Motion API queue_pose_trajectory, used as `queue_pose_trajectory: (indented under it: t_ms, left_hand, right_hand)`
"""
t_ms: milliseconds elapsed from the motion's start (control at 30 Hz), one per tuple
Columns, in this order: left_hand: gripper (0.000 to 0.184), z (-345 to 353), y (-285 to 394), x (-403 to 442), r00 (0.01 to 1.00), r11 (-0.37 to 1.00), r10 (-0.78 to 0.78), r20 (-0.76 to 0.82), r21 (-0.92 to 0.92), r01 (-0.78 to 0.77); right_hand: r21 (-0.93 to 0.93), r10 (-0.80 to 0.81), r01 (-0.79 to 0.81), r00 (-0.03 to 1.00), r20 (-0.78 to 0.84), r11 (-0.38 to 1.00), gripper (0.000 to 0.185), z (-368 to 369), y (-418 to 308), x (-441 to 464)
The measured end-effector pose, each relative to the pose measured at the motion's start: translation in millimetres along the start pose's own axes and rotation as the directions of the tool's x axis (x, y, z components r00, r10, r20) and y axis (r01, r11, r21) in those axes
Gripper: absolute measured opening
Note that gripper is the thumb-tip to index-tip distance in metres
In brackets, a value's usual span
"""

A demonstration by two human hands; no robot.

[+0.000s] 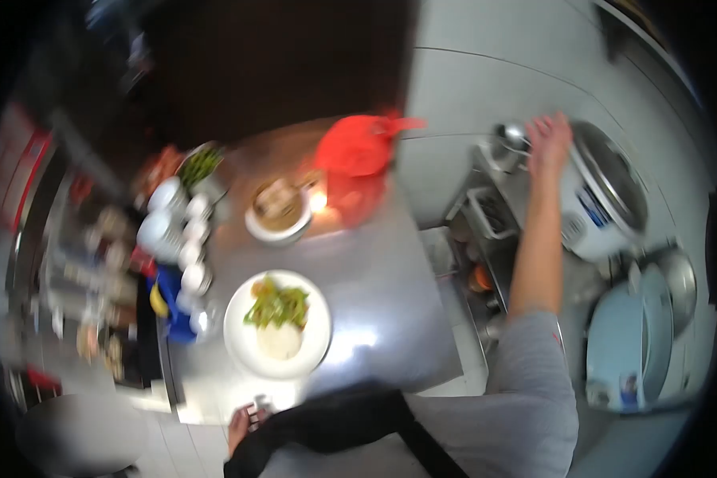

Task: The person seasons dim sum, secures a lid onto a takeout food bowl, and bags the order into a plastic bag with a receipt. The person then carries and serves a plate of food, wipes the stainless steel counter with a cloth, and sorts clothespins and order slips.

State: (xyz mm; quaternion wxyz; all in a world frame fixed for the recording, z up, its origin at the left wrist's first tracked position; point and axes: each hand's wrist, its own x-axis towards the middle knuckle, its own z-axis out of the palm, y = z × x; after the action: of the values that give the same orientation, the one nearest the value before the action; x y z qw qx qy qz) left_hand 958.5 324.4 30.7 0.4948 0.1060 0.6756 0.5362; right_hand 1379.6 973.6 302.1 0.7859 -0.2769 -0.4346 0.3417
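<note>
My right hand [548,145] reaches far out, beside a shiny metal container [511,135] and close to a large white rice cooker [593,199] with a glass-like lid. Its fingers look stretched out, though blurred; whether they touch the container I cannot tell. Low at the table's front edge, my left hand [240,426] shows only in part, its fingers curled by a small shiny piece [260,403] that I cannot make out. On the steel table a white plate [235,338] carries a pale rice mound [279,341] and green vegetables [277,305].
A white bowl [283,237] of brown food stands behind the plate, near a red plastic lidded jug [354,151]. White cups [161,231] are stacked at left, with a blue container [175,307]. Pale blue basins [625,342] sit at far right, past a steel shelf [502,263].
</note>
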Motion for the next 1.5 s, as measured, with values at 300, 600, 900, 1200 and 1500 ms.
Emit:
queue_pose_trajectory:
  t_ms: [300,600,900,1200,1500]
  left_hand:
    - [0.024,-190.1,-22.5,-71.0,0.766,0.962,0.065,-0.639,0.245,0.122]
    - [0.022,-410.9,127.4,17.7,0.368,0.666,0.612,-0.7,0.707,0.238]
    - [0.023,-501.0,192.2,186.6,0.237,0.655,0.661,-0.712,0.701,0.281]
    - [0.023,-509.5,321.3,92.4,-0.278,0.358,0.744,-0.607,0.714,-0.602]
    - [0.03,-240.5,300.3,-74.4,0.289,0.245,0.957,-0.009,-0.505,-0.828]
  right_hand:
    - [-0.244,0.468,-0.419,0.861,0.199,0.874,0.064,3.1,56.6,-174.4]
    - [-0.521,0.629,-0.501,0.772,0.091,0.69,0.063,-31.2,35.9,-380.9]
    - [-0.655,0.709,-0.585,0.698,-0.104,0.479,0.037,15.3,-82.9,-590.8]
    - [-0.615,0.603,-0.354,0.756,0.256,0.705,0.036,126.3,-122.4,-627.4]
    - [-0.111,0.205,-0.25,0.391,0.897,0.962,0.032,283.5,-153.3,-713.5]
